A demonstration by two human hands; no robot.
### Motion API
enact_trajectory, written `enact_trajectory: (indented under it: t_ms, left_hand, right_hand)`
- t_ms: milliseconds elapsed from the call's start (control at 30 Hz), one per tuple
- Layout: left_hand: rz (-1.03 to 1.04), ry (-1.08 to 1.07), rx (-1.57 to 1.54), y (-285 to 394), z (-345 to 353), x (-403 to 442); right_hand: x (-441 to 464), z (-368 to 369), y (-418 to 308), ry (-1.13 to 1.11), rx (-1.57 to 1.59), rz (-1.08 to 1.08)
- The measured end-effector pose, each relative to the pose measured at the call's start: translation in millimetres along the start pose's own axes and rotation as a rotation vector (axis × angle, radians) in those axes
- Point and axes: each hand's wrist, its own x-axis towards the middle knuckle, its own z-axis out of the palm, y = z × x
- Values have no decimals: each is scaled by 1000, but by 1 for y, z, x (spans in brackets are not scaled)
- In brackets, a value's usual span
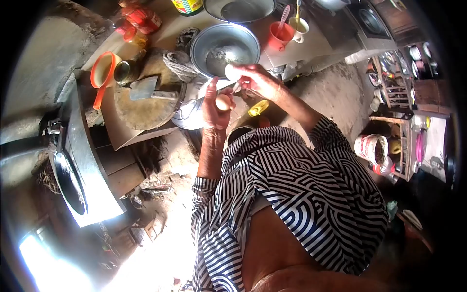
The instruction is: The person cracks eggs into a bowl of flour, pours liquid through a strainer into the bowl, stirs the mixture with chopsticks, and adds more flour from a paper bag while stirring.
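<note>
My left hand has its fingers curled round a light brown egg. Just to its right, my right hand pinches a white, rounded object that looks like an egg, bright with glare, over the near rim of a metal basin. A small thin item shows between the two hands, too blurred to name. Inside the basin the shiny bottom catches light; its contents are unclear. A pale bowl with a blue edge lies below and left of my left hand, partly covered by it.
Left of the basin, a cleaver rests on a round wooden chopping board, near an orange-handled dipper and a jar. A grey cloth touches the basin's left side. Behind are a red cup and a pale mug.
</note>
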Motion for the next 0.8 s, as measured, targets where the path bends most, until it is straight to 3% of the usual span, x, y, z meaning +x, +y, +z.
enact_trajectory:
  t_ms: [100, 233, 400, 467, 533, 667, 733, 800]
  left_hand:
    - [14, 3, -97, 13, 1, 12]
    - [86, -210, -269, 25, 10, 23]
    - [147, -238, -318, 17, 14, 44]
    - [170, -191, -337, 13, 15, 49]
    - [185, -174, -285, 12, 15, 55]
    - [135, -212, -332, 8, 20, 60]
    - [191, -170, -328, 8, 33, 58]
    - [145, -249, -325, 7, 36, 61]
  right_hand:
    - [-8, 2, -18, 168, -97, -87]
    - [-11, 15, -18, 167, -153, -189]
    - [1, 19, -4, 184, -234, -478]
    - [9, 10, -3, 247, -457, -500]
    - [15, 15, -15, 349, -680, -735]
    - [3, 35, -46, 452, -781, -1016]
    - [6, 38, -35, 438, -910, -969]
    - [24, 33, -23, 442, -1115, -1124]
